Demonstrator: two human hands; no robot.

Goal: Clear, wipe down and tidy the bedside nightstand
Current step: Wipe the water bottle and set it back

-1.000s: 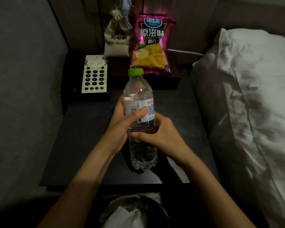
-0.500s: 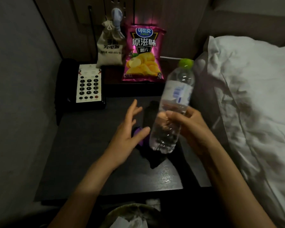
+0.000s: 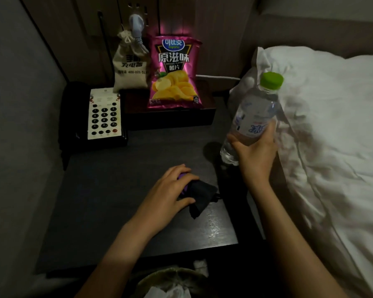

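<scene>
Counter (image 3: 108,201): matte black. Bottle (image 3: 251,123): clear, lime-green cap, white label with blue lettering. Crisp bag (image 3: 174,72): magenta, yellow crisps, white characters. Pouch (image 3: 130,65): beige, dark print. Telephone (image 3: 103,117): black, cream faceplate, black keys. Cloth (image 3: 199,195): black over purple. Bedding (image 3: 332,125): white.

Chip bag (image 3: 174,72) reads "原滋味 ORIGINAL FLAVOR 薯片"; cloth pouch (image 3: 131,65) "充电器 400-001".

Single head-worn wide-angle view, looking forward and steeply down, close above the nightstand (image 3: 108,203). Wall panel lies at 12 o'clock, bed (image 3: 332,147) at 3 o'clock, forearms enter from 6 o'clock.
</scene>
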